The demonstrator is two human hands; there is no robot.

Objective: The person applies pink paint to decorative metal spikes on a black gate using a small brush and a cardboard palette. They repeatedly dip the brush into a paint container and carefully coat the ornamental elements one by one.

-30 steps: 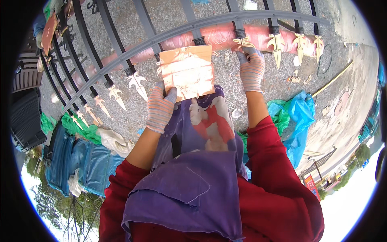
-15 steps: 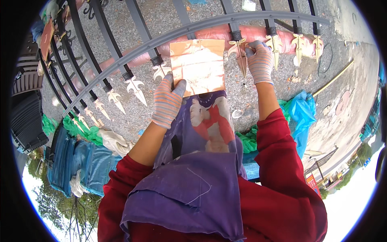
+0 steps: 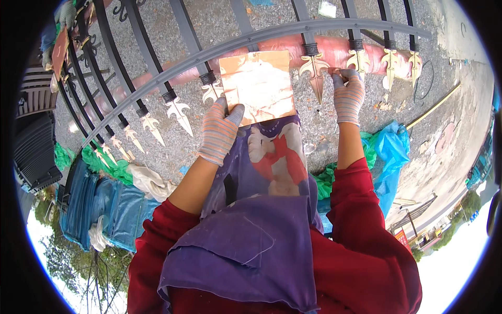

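My left hand (image 3: pixel 220 131), in a striped glove with grey fingertips, is closed on the lower left edge of a square copper-tan sheet (image 3: pixel 256 86). The sheet is creased and glares bright in its middle. My right hand (image 3: pixel 349 98), gloved alike, has its fingers pinched together just right of a spearhead finial (image 3: pixel 316 73) on a dark metal fence panel. Whatever those fingers hold is too small to make out. Another spearhead, a gold one (image 3: pixel 358 62), is just above that hand. The sheet partly covers the rail and one bar behind it.
The panel's curved grey rail (image 3: pixel 282 29) rests by a pink plastic-wrapped roll (image 3: pixel 334 49). More spearheads (image 3: pixel 179 116) point toward me along the left. Stacked blue-wrapped panels (image 3: pixel 123 206) lie at lower left. Blue plastic (image 3: pixel 392 149) and a yellow stick (image 3: pixel 434 106) are on the right.
My right hand has moved slightly right and toward me, drawing off the spearhead's right barb. The left hand still holds the sheet in nearly the same place.
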